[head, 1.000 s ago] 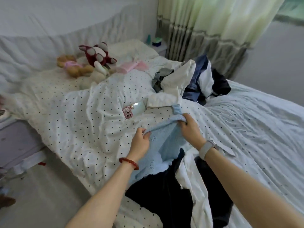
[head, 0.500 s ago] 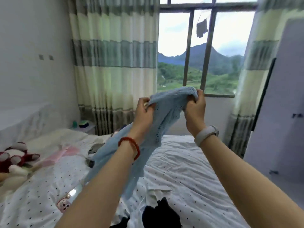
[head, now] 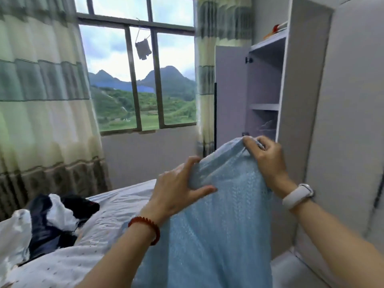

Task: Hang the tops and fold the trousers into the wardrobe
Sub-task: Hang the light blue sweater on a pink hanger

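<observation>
Light blue knit top (head: 218, 215) held up in the air over the bed's (head: 116, 206) right edge, hanging in soft folds, open-weave texture w/ small holes. Left hand (head: 178, 190) pinches its upper edge, thumb in front, fingers curled behind. Right hand (head: 264, 156) grips the top's high corner, fingers closed round the fabric, just in front of the wardrobe (head: 291, 90). Wardrobe door (head: 230, 92) stands open toward the window (head: 141, 75); smooth pale lilac panels, flat shelf (head: 264, 106) across the middle, free room above & below it. Pile of dark & white clothes (head: 52, 221) crumpled at the bed's left side, well apart from the hands. Bed cover white w/ tiny dots.
</observation>
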